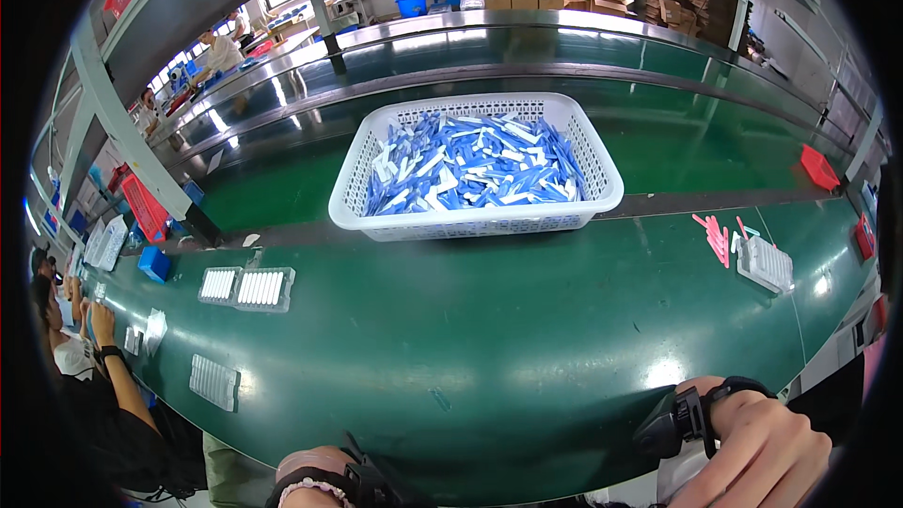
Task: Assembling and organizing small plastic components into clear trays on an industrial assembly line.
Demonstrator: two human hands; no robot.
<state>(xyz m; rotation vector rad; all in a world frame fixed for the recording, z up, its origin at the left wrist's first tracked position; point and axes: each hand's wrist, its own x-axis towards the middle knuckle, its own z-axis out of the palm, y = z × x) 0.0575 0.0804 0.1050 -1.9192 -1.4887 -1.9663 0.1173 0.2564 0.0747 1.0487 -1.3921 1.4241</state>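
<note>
My left hand (315, 459) shows only as a wrist at the bottom edge, with a bracelet and a black strapped device; its fingers are out of sight. At the lower right my right hand (771, 447) has its knuckles up and fingers bent down close together. Their tips fall outside the picture, and anything they hold is hidden. A black device (691, 419) is strapped to that wrist. Both hands are at the near edge of the green work surface (470, 320). Beyond it stands a white perforated basket (475, 226) filled with blue-and-white slim plastic pieces (480, 165).
Clear trays with white sticks (246, 289) and another clear tray (214, 382) lie left. A blue box (154, 264) stands behind them. Pink sticks (717, 241) lie beside a clear tray (765, 265) at right. A co-worker's hand (102, 325) is far left. Posts rise beyond.
</note>
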